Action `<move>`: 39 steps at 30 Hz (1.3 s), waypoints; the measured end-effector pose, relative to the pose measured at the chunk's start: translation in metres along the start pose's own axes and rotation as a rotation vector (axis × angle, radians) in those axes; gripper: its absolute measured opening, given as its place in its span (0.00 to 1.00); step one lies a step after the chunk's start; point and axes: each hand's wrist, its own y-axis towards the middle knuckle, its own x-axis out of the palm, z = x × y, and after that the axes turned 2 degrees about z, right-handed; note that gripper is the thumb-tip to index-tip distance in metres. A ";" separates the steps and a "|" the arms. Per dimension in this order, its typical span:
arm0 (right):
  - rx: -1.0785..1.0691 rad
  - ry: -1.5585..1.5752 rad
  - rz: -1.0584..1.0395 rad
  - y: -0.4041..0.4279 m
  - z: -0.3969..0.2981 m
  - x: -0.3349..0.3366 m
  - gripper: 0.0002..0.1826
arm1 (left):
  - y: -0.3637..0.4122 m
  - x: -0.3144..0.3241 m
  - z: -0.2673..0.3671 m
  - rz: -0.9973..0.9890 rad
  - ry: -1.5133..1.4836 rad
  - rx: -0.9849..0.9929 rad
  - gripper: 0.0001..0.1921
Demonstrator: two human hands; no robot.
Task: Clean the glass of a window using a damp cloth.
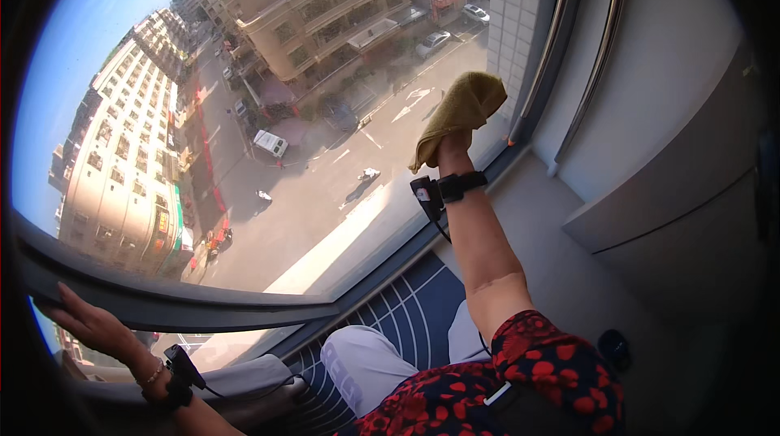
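Observation:
My right hand (454, 146) is stretched out at the window, largely hidden under a folded olive-yellow cloth (460, 104). The cloth is against or very close to the large glass pane (317, 204), near its lower right corner. How the fingers lie beneath it cannot be seen. At the lower left, my left hand (94, 323) rests at the dark grey window frame bar (231, 308), thumb and fingers apart, holding nothing. Each wrist wears a black strap with a small device and a cable.
Metal pipes (594, 79) run along the white wall at right, beside a pale curved panel (676, 210). Below the window lies dark blue tiled floor (420, 296). A grey padded edge (244, 375) sits beneath my left arm. Far down outside are a street with vehicles and buildings.

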 end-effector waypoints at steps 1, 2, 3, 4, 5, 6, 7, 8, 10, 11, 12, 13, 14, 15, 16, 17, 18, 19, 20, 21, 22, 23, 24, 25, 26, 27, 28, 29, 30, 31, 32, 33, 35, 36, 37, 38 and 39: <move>-0.137 -0.055 -0.042 -0.014 -0.026 0.027 0.45 | 0.000 0.008 0.002 -0.006 -0.044 -0.043 0.25; -0.297 -0.104 -0.078 -0.026 -0.051 0.068 0.45 | 0.003 0.016 0.001 -0.006 -0.063 -0.013 0.24; -0.457 -0.138 -0.117 -0.055 -0.069 0.108 0.45 | 0.008 0.007 0.004 -0.014 -0.059 -0.032 0.25; -0.521 -0.610 -0.191 -0.082 -0.085 0.130 0.45 | 0.021 -0.002 0.006 0.001 -0.061 -0.014 0.25; -0.642 -0.911 -0.342 -0.177 -0.182 0.179 0.45 | 0.037 -0.015 -0.002 0.012 -0.037 0.011 0.25; -1.094 -0.913 -0.254 -0.205 -0.186 0.168 0.44 | 0.006 -0.007 0.009 -0.023 -0.099 -0.047 0.25; -1.213 -1.103 -0.322 -0.236 -0.184 0.187 0.45 | 0.015 -0.019 0.007 0.000 -0.097 -0.033 0.25; -1.409 -1.063 -0.387 -0.276 -0.176 0.197 0.44 | 0.022 -0.033 0.007 -0.015 -0.121 -0.035 0.25; -1.792 -1.013 -0.500 -0.312 -0.143 0.199 0.39 | 0.006 -0.042 0.022 0.006 -0.078 -0.015 0.26; -1.639 -0.863 -0.786 -0.318 -0.139 0.201 0.37 | 0.013 -0.042 0.021 0.003 -0.087 -0.033 0.27; -1.533 -0.949 -0.965 -0.306 -0.151 0.213 0.37 | 0.032 -0.035 0.024 0.011 -0.016 -0.014 0.28; -2.087 -1.131 -0.533 -0.301 -0.160 0.212 0.36 | 0.038 -0.038 0.018 -0.012 0.081 0.002 0.28; -1.928 -1.071 -0.739 -0.295 -0.169 0.208 0.38 | 0.047 -0.037 0.012 0.012 0.063 -0.012 0.29; -1.793 -1.043 -0.847 -0.288 -0.194 0.204 0.39 | 0.054 -0.044 0.005 0.014 0.070 -0.016 0.29; -1.714 -1.047 -0.869 -0.276 -0.220 0.200 0.41 | 0.050 -0.051 0.004 0.018 0.097 -0.017 0.29; -1.649 -1.128 -0.796 -0.247 -0.242 0.186 0.43 | 0.038 -0.039 0.009 0.008 0.087 -0.025 0.29; -1.607 -1.167 -0.682 -0.222 -0.268 0.179 0.44 | 0.037 -0.042 0.013 0.015 0.096 -0.031 0.29; -1.569 -1.205 -0.533 -0.189 -0.295 0.170 0.46 | 0.034 -0.039 0.020 -0.003 -0.008 -0.068 0.28; -1.605 -0.970 -0.367 -0.153 -0.313 0.171 0.46 | 0.042 -0.047 0.022 -0.007 -0.088 -0.089 0.28; -1.477 -0.919 -0.178 -0.120 -0.336 0.170 0.47 | 0.042 -0.047 0.021 -0.003 -0.084 -0.089 0.28; -1.436 -0.913 0.022 -0.093 -0.362 0.163 0.45 | 0.043 -0.047 0.018 0.011 -0.091 -0.068 0.28; -1.482 -0.832 0.152 -0.031 -0.370 0.152 0.45 | 0.043 -0.044 0.021 0.026 -0.116 -0.053 0.28; -1.482 -0.938 0.329 0.000 -0.377 0.145 0.40 | 0.041 -0.042 0.020 0.028 -0.109 -0.058 0.28; -1.594 -1.105 0.366 0.027 -0.390 0.132 0.34 | 0.039 -0.040 0.020 0.020 -0.117 -0.051 0.28; -1.624 -0.983 0.455 0.059 -0.396 0.123 0.27 | 0.038 -0.040 0.020 0.015 -0.132 -0.046 0.28; -1.710 -1.341 0.414 0.026 -0.408 0.124 0.16 | 0.037 -0.043 0.019 0.008 -0.141 -0.073 0.28; -1.482 -1.510 0.398 0.000 -0.428 0.150 0.10 | 0.034 -0.047 0.015 0.007 -0.086 -0.052 0.28; -1.244 -1.671 0.404 -0.023 -0.448 0.166 0.04 | 0.033 -0.047 0.015 0.013 -0.055 -0.032 0.27; -1.325 -1.601 0.858 -0.032 -0.436 0.198 0.06 | 0.030 -0.042 0.015 0.003 -0.067 -0.037 0.28; -1.295 -1.167 0.507 -0.046 -0.442 0.191 0.09 | 0.027 -0.037 0.016 0.012 -0.082 -0.049 0.28; -1.313 -1.169 0.524 -0.063 -0.432 0.213 0.09 | 0.028 -0.036 0.020 -0.004 -0.091 -0.063 0.28; -1.523 -1.378 0.671 -0.073 -0.423 0.235 0.09 | 0.030 -0.036 0.022 -0.017 -0.094 -0.072 0.28; -1.714 -1.602 0.345 -0.175 -0.412 0.278 0.07 | 0.032 -0.042 0.016 -0.004 -0.033 -0.062 0.29; -1.625 -1.769 0.021 -0.233 -0.408 0.296 0.10 | 0.032 -0.045 0.013 -0.009 -0.063 -0.066 0.29; -2.035 -1.366 0.177 -0.177 -0.357 0.318 0.33 | 0.036 -0.038 0.024 -0.005 -0.141 -0.061 0.29; -2.008 -1.143 -0.097 -0.229 -0.357 0.323 0.41 | 0.036 -0.045 0.015 0.020 -0.098 -0.033 0.29; -1.952 -0.938 -0.344 -0.281 -0.358 0.315 0.49 | 0.034 -0.044 0.009 0.026 -0.094 -0.037 0.29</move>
